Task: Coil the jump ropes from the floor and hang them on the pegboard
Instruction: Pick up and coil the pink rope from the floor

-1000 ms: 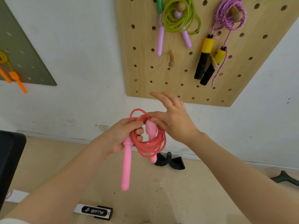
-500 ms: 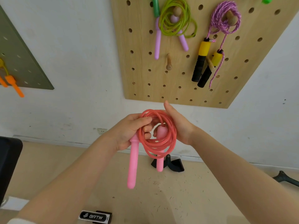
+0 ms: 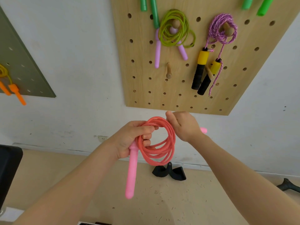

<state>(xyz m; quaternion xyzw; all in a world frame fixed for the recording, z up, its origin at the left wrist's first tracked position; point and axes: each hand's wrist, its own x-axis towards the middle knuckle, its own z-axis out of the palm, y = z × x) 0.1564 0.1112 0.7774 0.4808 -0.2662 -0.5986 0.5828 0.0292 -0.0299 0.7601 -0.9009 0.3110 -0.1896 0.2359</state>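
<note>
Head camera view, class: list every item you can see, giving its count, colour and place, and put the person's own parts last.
wooden pegboard: one, light wood, on the wall.
coral rope: one, pink handles, coiled, held in both hands.
lime rope: one, lilac handles, hung on a peg.
purple rope: one, yellow-black handles, hung on a peg.
free peg: one, wood, below the lime rope.
green handles: several, board's top edge.
grey-green board: one, far left wall.
orange handles: two, on that board.
black object: one, on the floor.
left hand: grips coil and handle.
right hand: grips the other handle.
</note>
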